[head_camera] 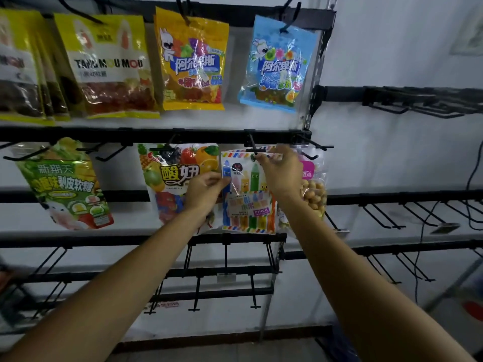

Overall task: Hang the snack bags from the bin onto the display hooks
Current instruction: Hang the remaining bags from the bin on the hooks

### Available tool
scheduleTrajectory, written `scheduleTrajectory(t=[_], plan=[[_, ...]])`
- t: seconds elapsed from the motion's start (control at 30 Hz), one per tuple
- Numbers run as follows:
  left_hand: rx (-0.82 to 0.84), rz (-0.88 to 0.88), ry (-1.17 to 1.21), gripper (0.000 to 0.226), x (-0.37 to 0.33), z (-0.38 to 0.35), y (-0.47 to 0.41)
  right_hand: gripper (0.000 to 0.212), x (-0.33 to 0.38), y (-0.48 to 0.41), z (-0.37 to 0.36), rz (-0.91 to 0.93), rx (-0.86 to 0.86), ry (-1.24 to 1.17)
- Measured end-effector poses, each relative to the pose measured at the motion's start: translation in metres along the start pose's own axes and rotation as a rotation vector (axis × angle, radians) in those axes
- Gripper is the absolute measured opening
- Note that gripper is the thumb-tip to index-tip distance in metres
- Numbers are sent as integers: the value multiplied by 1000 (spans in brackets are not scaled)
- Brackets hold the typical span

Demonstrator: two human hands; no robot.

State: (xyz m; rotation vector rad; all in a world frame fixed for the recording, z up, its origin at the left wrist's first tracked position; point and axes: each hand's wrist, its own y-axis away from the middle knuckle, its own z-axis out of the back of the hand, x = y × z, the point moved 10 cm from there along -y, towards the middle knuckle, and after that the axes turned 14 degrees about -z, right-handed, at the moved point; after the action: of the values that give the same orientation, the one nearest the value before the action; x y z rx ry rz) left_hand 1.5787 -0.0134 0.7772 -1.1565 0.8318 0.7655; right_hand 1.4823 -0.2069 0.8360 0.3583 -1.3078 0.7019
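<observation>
Fruit bag (174, 171) beside pencil-candy bag (248, 205)

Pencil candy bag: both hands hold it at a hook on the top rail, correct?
No. The head view shows the left hand and right hand holding the pencil candy bag at a hook on the second rail, not the top.

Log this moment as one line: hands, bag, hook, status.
left hand: pinches left edge of pencil-candy bag | right hand: pinches bag top at hook | status: bag not yet released, threading unclear
</observation>
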Motion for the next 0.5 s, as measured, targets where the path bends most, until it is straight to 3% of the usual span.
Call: scheduleTrajectory(t=[0.27,0.5], plan=[[-79,7,-2,29,15,1,-19,30,20,-18,-17,116,-57,285],[-103,-101,-66,24,21,1,-31,39,12,-2,-26,276,-176,313]])
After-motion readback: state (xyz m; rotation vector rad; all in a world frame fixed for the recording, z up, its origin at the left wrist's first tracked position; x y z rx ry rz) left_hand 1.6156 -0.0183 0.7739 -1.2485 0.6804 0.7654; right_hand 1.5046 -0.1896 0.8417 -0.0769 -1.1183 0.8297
